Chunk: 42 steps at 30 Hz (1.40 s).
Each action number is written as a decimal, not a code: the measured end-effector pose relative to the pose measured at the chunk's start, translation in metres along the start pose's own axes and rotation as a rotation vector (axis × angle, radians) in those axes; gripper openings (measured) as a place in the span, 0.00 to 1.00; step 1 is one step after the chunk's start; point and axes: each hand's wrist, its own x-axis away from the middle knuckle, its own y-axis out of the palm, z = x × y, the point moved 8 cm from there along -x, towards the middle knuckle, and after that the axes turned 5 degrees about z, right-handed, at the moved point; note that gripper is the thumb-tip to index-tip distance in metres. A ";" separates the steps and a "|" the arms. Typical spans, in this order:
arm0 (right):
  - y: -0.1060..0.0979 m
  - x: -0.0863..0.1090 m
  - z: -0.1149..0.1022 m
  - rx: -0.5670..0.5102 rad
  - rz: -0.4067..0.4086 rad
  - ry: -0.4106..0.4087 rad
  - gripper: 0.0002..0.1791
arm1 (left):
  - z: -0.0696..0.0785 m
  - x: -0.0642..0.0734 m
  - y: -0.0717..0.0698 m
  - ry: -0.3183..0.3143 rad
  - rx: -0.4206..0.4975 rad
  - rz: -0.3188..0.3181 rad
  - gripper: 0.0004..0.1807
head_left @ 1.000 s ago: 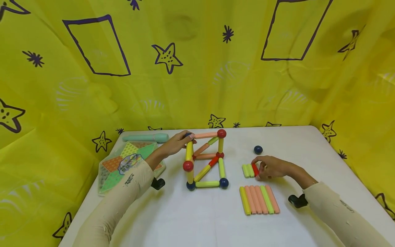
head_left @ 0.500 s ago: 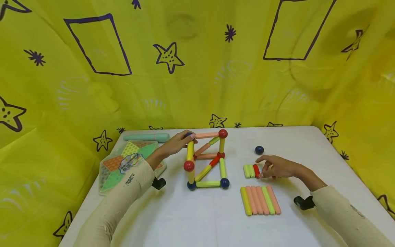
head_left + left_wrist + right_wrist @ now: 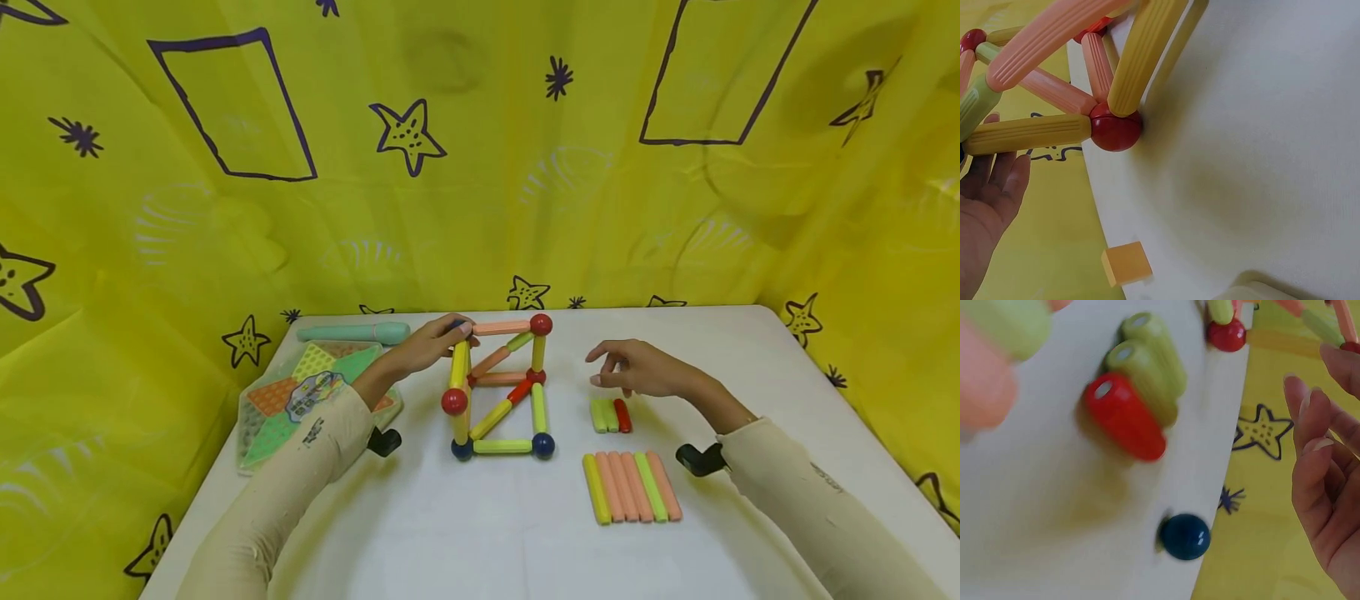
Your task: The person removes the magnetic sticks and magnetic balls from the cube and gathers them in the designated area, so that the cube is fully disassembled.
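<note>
On the white table stands a box-like frame of magnetic sticks and balls (image 3: 500,446), with yellow, pink, light green and red sticks between red and dark blue balls. My left hand (image 3: 426,346) grips the dark blue ball at its upper back left corner, mostly covered by the fingers. In the left wrist view, the fingertips lie beside a yellow stick (image 3: 1029,132). My right hand (image 3: 637,367), fingers loosely bent and holding nothing, hovers just behind two short light green sticks (image 3: 603,415) and a short red stick (image 3: 622,415). A loose dark blue ball (image 3: 1185,536) shows in the right wrist view.
Several long sticks (image 3: 632,487) in yellow, pink and light green lie in a row at the front right. A clear box of coloured pieces (image 3: 258,417) sits at the left under my forearm, with a mint-green tube (image 3: 352,333) behind it. A yellow curtain (image 3: 480,208) hangs behind.
My right hand has left the short red stick, risen and moved back and left, and now covers the loose blue ball in the head view. The left hand stays on the frame.
</note>
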 end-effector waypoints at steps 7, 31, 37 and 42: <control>0.040 -0.028 -0.025 0.038 -0.107 0.028 0.20 | -0.004 0.004 -0.008 -0.004 -0.007 0.023 0.22; 0.085 -0.060 -0.033 0.088 -0.291 0.089 0.20 | 0.004 0.110 -0.002 -0.075 -0.102 0.191 0.22; 0.080 -0.074 -0.035 0.112 -0.313 -0.023 0.16 | 0.015 0.137 0.020 -0.071 -0.092 0.234 0.20; 0.083 -0.084 -0.036 0.109 -0.311 -0.073 0.14 | 0.017 0.152 0.031 -0.098 -0.120 0.267 0.21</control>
